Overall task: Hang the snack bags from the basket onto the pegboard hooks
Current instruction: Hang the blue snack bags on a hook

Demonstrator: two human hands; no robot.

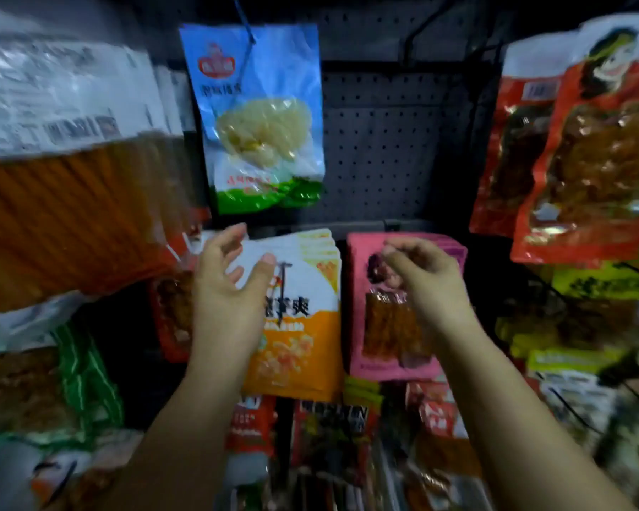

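Note:
A blue, white and green snack bag (259, 119) hangs from a hook (242, 16) on the dark pegboard (391, 142). Below it hang a stack of white and orange bags (299, 326) and a stack of pink bags (388, 333). My left hand (229, 282) hovers in front of the white and orange stack, fingers loosely spread, holding nothing. In front of the pink stack, my right hand (421, 271) has its fingers loosely curled and is empty. The basket is out of view.
Large orange and white bags (63, 178) hang close at the left. Red bags (583, 149) hang at the right, with yellow-green ones (598, 282) below. More red and dark packets (329, 437) fill the lower rows. Bare pegboard shows right of the blue bag.

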